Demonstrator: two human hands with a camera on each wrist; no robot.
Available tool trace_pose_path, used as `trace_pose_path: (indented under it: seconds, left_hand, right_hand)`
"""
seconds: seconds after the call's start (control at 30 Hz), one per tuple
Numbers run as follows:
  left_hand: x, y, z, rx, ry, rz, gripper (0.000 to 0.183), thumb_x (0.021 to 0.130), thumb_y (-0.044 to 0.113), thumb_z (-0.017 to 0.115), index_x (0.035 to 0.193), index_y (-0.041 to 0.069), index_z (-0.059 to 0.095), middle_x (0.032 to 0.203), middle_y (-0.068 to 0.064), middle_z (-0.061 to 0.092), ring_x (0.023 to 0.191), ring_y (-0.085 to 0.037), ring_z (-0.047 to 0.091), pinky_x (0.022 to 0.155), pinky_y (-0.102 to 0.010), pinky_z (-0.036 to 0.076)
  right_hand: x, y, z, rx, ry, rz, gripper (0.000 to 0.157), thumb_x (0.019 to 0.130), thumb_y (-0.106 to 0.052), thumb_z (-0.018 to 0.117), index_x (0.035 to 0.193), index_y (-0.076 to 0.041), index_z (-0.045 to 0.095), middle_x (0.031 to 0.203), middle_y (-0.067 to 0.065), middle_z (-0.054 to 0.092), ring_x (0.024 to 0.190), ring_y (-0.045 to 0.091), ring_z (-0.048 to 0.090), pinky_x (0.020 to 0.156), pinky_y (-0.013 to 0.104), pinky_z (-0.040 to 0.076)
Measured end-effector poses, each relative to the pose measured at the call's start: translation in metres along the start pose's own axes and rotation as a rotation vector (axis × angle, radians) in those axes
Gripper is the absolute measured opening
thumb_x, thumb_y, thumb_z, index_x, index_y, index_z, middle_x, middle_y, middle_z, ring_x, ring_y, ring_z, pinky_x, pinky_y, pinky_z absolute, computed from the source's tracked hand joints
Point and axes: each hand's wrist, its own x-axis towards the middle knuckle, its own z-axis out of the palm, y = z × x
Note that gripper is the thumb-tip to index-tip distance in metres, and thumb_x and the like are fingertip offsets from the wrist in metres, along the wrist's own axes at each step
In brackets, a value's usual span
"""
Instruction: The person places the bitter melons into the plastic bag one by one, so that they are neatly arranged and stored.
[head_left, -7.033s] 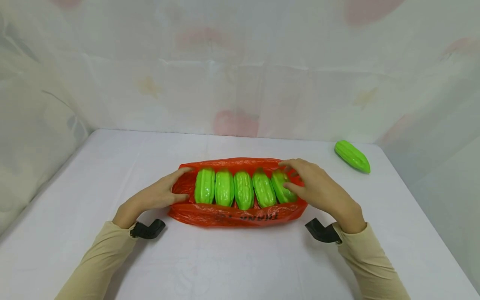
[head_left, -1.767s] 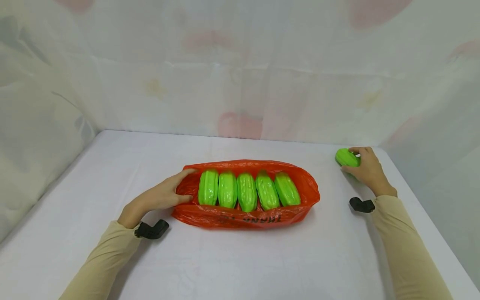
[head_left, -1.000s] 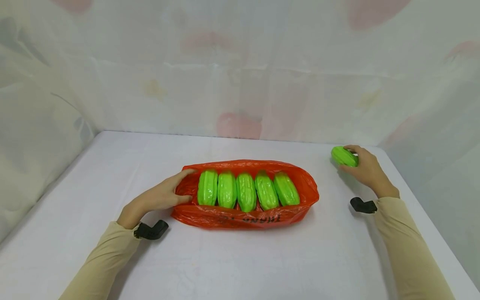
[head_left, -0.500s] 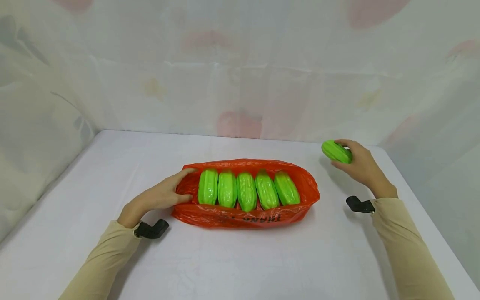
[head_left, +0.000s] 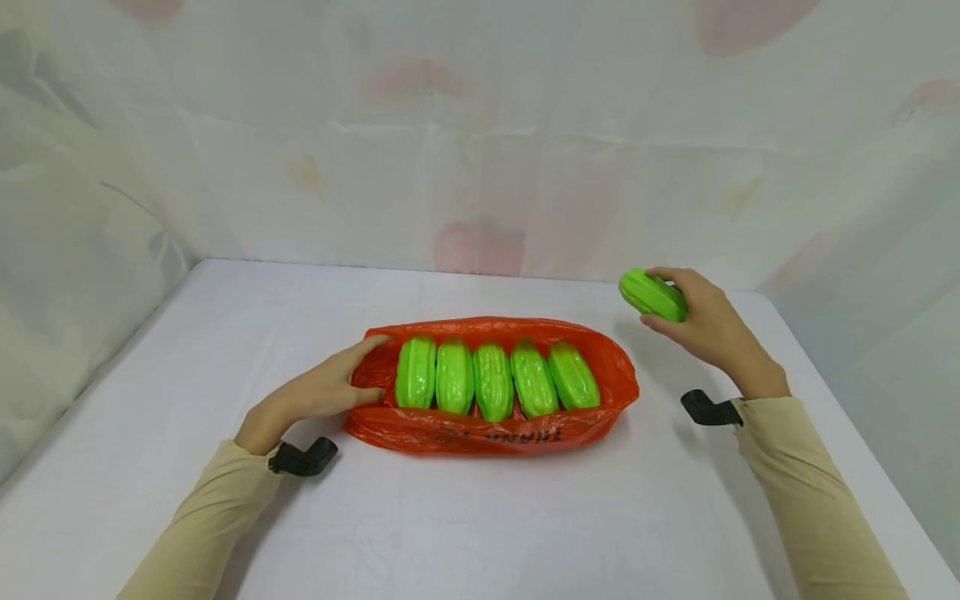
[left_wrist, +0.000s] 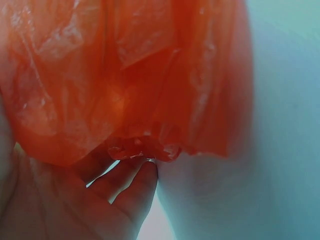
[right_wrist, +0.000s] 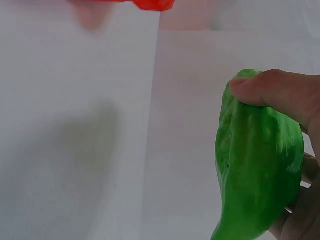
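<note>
Five ribbed green plastic gourds (head_left: 495, 379) are lined up in the crinkled orange plastic bag (head_left: 480, 435), whose left rim is pinched by the left hand (head_left: 322, 390); a sixth green gourd (head_left: 652, 295) is grasped above the table by the right hand (head_left: 705, 325), not yet bagged

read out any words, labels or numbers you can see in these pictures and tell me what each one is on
Black print on the near wall of the orange bag: it appears upside down and creased, too blurred to read for sure.
The six green gourds, five in the bag and one in the right hand: no text.
The table and the backdrop: no text.
Both wrist views: nothing to read.
</note>
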Motion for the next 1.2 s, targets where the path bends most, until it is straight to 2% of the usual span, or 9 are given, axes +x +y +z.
trace_pose_path:
  seconds: [0.7,1.03,1.2]
  left_hand:
    - [0.000,0.001,0.000,-0.002,-0.005,-0.005,0.072,0.089,0.013,0.062,0.152,0.005,0.029,0.144,-0.021,0.047,0.131,-0.039,0.046,0.109,-0.064,0.036]
    - [0.000,0.000,0.000,-0.003,-0.006,-0.006,0.073,0.089,0.013,0.063,0.152,0.005,0.027,0.143,-0.021,0.047,0.131,-0.039,0.046,0.109,-0.064,0.036]
    - [0.000,0.000,0.000,0.002,-0.004,-0.007,0.073,0.089,0.012,0.062,0.153,0.004,0.027,0.145,-0.022,0.046,0.133,-0.040,0.045,0.110,-0.064,0.035]
  right_hand:
    - [0.002,-0.041,0.000,0.002,0.020,-0.119,0.062,0.082,-0.005,0.078,0.138,-0.006,0.052,0.127,0.017,0.059,0.103,0.029,0.056,0.083,0.047,0.050]
    - [-0.003,-0.060,0.003,-0.014,0.058,-0.206,0.063,0.078,-0.004,0.081,0.135,-0.005,0.054,0.125,0.012,0.061,0.101,0.022,0.058,0.081,0.032,0.050]
    - [-0.008,-0.072,0.006,0.021,0.056,-0.240,0.062,0.079,-0.004,0.080,0.136,-0.006,0.053,0.126,0.011,0.060,0.100,0.022,0.058,0.080,0.032,0.050]
